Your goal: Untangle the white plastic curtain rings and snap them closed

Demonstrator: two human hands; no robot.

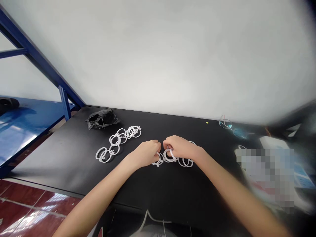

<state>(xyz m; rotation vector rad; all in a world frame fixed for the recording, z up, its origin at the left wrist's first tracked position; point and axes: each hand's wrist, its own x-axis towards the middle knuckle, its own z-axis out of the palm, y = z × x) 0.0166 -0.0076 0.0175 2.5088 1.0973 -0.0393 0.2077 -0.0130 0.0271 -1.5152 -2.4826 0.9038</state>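
Note:
At the middle of the black table, my left hand (147, 152) has its fingers curled in on one of several thin white rings (158, 163). My right hand (181, 146), also closed, pinches white rings (169, 156) just to the right of it. Both hands are almost touching, and their fingertips are partly hidden. More white rings (187, 162) of the same kind lie under and beside my right wrist. To the left rests a separate chain of linked white rings (115, 141) with small lumps at the joins, touched by neither hand.
A crumpled black plastic bag (102, 119) lies at the back left of the black table (145, 194). Eyeglasses (225, 124) are at the back right, and a partly blurred plastic package (266, 177) lies at the right. Blue metal framing (46, 65) rises at the left.

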